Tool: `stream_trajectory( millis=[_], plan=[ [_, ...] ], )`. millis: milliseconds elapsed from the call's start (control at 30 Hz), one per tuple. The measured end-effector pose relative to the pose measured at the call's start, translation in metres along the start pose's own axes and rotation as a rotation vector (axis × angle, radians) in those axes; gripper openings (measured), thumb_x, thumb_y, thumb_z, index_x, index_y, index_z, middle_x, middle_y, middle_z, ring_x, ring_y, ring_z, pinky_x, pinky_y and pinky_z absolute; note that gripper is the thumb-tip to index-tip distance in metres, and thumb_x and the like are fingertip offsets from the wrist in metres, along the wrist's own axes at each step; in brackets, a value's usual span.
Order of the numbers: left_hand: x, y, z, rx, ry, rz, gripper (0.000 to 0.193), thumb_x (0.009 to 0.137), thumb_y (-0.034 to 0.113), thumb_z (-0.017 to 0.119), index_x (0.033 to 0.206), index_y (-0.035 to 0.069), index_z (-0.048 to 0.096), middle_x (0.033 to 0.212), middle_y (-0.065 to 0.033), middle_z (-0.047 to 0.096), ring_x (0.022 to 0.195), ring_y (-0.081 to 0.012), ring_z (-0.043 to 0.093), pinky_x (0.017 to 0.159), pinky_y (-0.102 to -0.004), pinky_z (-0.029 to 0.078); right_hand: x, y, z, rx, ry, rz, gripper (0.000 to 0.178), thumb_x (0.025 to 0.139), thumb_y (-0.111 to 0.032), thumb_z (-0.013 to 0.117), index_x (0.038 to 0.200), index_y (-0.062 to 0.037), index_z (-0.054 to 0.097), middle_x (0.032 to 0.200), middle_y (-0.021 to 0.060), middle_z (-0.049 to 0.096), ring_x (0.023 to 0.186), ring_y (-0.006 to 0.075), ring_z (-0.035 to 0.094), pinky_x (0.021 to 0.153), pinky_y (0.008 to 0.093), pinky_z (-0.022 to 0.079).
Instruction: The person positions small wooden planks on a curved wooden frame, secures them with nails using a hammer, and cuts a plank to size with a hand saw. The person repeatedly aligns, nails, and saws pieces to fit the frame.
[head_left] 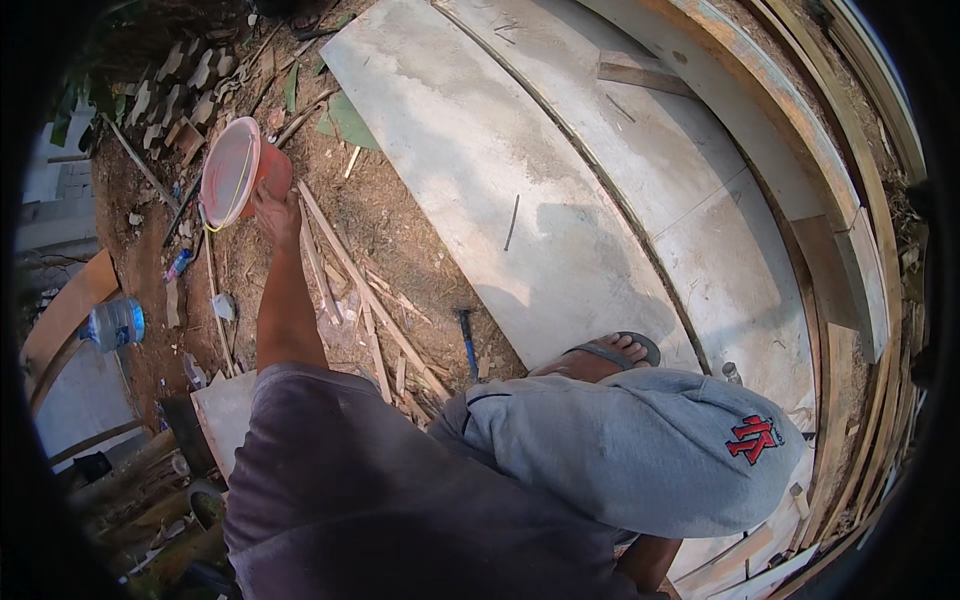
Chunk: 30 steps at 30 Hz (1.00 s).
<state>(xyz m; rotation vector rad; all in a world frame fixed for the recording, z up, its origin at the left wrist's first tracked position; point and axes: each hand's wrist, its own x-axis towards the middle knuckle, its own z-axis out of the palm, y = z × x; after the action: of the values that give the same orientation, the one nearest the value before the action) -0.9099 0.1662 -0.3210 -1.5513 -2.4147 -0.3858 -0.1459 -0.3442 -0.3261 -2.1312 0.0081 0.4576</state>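
Note:
My left hand [276, 212] reaches out to the upper left and grips a red-orange bucket [274, 168] by its side, close to the base. The bucket is tilted, its round mouth turned to the left. A thin yellow handle hangs across the opening. Whether anything is in the bucket I cannot tell. My right hand is out of sight. My sandalled foot [610, 352] rests on a large pale board [470, 160].
Thin wooden strips [350, 265] and a blue-handled hammer [467, 345] lie on the dirt beside the board. Paving blocks [185, 85] are piled at the far left. Below them lies a clear water jug [115, 323]. Long timber edging [850, 190] curves along the right.

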Motion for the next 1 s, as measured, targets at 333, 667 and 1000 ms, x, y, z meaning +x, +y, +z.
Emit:
stream_trajectory(
  millis=[333,667,1000],
  plan=[
    [0.187,-0.167,0.086,0.191,-0.689,-0.052,0.097,0.091,0.048,0.069,0.157,-0.008,0.026,0.159,-0.0242,0.040,0.145,-0.0453,0.040,0.116,-0.0469,0.039,0.038,-0.071,-0.007,-0.006,-0.252,0.210,0.015,0.099,-0.014,0.064,0.110,-0.0061,0.057,0.079,-0.0001,0.058,0.059,0.0071,0.053,0.051,0.0257,0.041],
    [0.099,-0.191,0.107,0.300,0.024,0.364,0.052,0.088,0.043,0.062,0.111,-0.003,0.061,0.096,-0.0160,0.066,0.080,-0.0344,0.065,0.067,-0.0477,0.054,0.024,-0.103,-0.005,-0.167,-0.312,0.122,0.017,0.096,-0.015,0.068,0.105,-0.0033,0.059,0.077,0.0004,0.061,0.054,0.0072,0.054,0.048,0.0250,0.042],
    [-0.066,-0.011,-0.077,-0.088,-0.597,0.481,0.042,0.081,0.016,0.061,0.117,-0.006,0.063,0.083,-0.0299,0.070,0.080,-0.0513,0.068,0.069,-0.0568,0.052,0.015,-0.055,0.001,-0.066,-0.287,0.025,0.019,0.097,-0.007,0.062,0.115,0.0005,0.059,0.080,0.0057,0.066,0.060,0.0123,0.061,0.055,0.0272,0.050]
  ],
)
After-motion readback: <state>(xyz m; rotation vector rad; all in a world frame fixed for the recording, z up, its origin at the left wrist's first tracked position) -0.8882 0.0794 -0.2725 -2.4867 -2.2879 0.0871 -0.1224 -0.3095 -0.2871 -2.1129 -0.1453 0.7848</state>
